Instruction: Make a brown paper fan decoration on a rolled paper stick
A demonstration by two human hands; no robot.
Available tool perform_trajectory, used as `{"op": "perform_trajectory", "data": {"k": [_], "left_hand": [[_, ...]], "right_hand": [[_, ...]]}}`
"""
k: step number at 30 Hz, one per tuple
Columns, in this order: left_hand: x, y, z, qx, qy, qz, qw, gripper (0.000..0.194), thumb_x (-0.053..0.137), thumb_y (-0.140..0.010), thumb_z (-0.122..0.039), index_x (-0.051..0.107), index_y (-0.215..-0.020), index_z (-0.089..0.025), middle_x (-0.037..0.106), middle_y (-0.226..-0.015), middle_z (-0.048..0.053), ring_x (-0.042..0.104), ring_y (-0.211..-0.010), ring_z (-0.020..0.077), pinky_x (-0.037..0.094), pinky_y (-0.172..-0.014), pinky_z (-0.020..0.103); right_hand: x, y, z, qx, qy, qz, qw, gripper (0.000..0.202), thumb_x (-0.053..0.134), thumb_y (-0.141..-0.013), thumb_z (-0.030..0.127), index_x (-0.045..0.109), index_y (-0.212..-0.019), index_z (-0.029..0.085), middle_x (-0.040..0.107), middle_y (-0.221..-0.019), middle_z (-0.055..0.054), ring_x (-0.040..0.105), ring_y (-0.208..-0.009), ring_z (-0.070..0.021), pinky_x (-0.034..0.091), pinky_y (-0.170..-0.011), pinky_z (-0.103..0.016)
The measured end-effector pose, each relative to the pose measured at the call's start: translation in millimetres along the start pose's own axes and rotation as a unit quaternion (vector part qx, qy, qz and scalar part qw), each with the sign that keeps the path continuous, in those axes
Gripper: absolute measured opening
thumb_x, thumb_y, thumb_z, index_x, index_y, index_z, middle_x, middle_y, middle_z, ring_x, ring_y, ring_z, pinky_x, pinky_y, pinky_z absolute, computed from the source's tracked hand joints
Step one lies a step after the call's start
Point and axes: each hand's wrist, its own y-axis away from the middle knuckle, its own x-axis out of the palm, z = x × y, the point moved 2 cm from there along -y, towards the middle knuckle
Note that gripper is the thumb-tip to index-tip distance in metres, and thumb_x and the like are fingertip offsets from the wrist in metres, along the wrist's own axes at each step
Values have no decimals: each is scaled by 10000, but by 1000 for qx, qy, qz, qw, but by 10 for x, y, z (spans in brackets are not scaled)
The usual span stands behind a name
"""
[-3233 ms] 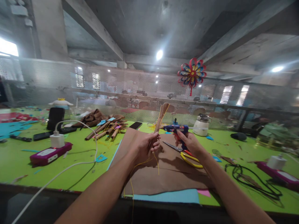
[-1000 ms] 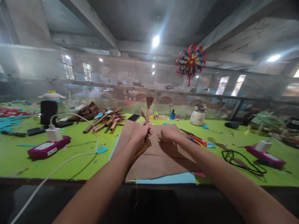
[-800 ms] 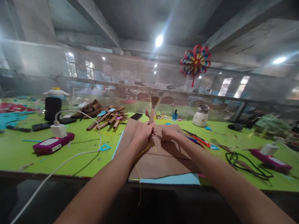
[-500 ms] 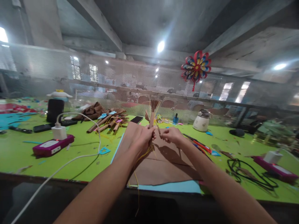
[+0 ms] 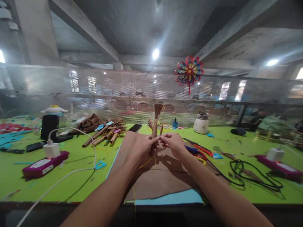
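Note:
My left hand [image 5: 144, 147] is closed round a brown paper roll [image 5: 154, 128], held upright with a fringed, fanned-out top. Close beside it, my right hand [image 5: 174, 143] pinches a thin brown strip [image 5: 161, 130] that stands up from the fingertips. The two hands almost touch. Yellow string [image 5: 145, 164] hangs below the left hand. Under both hands lies a large brown paper sheet [image 5: 163, 183], over a light blue sheet [image 5: 175, 197] whose edge shows at the front.
Brown paper rolls [image 5: 113, 137] are heaped at the left behind a purple power strip [image 5: 44, 164] and its white cable. A phone [image 5: 135, 128], white jug [image 5: 201, 123], orange-and-black cutter [image 5: 205, 149] and black cable [image 5: 258, 183] lie around. A mesh screen [image 5: 142, 94] closes the back.
My right hand has come nearer to the left hand, and the thin strip now stands closer to the roll. The whole view has shifted, with the table lower in it.

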Motion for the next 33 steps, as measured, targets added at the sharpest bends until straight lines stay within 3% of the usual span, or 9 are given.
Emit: {"op": "perform_trajectory", "data": {"k": [3, 13, 17, 20, 22, 26, 33], "left_hand": [[5, -10, -11, 7, 10, 10, 1000, 260, 771, -688, -310, 628, -740, -99, 579, -596, 9, 486, -495, 60, 348, -466, 174], [-6, -14, -59, 27, 22, 4, 999, 215, 733, -717, -294, 601, -710, -124, 550, -571, -13, 455, -482, 54, 331, -468, 169], [-20, -7, -69, 29, 7, -32, 999, 235, 734, -706, -288, 556, -658, -141, 492, -521, -36, 412, -453, 53, 308, -448, 175], [-22, 5, -85, 7, 2, -30, 1000, 237, 725, -713, -276, 537, -651, -146, 465, -513, -39, 396, -446, 54, 288, -435, 182], [-10, 18, -99, -17, 11, -1, 1000, 229, 725, -714, -265, 536, -673, -143, 454, -526, -41, 391, -451, 51, 268, -429, 183], [33, 62, -132, -64, 21, 70, 995, 246, 727, -727, -291, 532, -721, -140, 422, -547, -50, 368, -457, 45, 215, -418, 180], [44, 83, -137, -64, 11, 83, 994, 264, 718, -743, -323, 526, -732, -142, 403, -553, -55, 358, -456, 45, 211, -414, 179]], "right_hand": [[33, -8, -52, 15, -14, -9, 1000, 300, 775, -541, 383, 605, -570, 137, 564, -470, 2, 485, -424, -88, 371, -415, -213], [76, 12, -20, 1, -19, 49, 999, 292, 742, -575, 420, 669, -637, 144, 632, -562, -19, 546, -506, -116, 456, -484, -244], [50, -20, -4, -35, 50, 1, 998, 273, 730, -584, 403, 642, -588, 145, 573, -485, 7, 494, -432, -100, 417, -429, -238], [-37, -54, 35, -33, 26, -36, 998, 293, 755, -572, 408, 629, -620, 148, 575, -500, 9, 508, -443, -102, 415, -433, -234], [-108, -71, 78, -14, -42, -9, 999, 333, 784, -557, 406, 648, -719, 148, 601, -556, 6, 545, -496, -108, 445, -483, -239], [-209, -70, 180, 9, -109, 109, 988, 391, 824, -561, 382, 679, -829, 137, 634, -660, -9, 558, -550, -91, 458, -547, -236], [-227, -67, 215, -13, -97, 103, 990, 353, 835, -564, 390, 643, -714, 134, 616, -607, 6, 543, -499, -85, 429, -493, -230]]}}
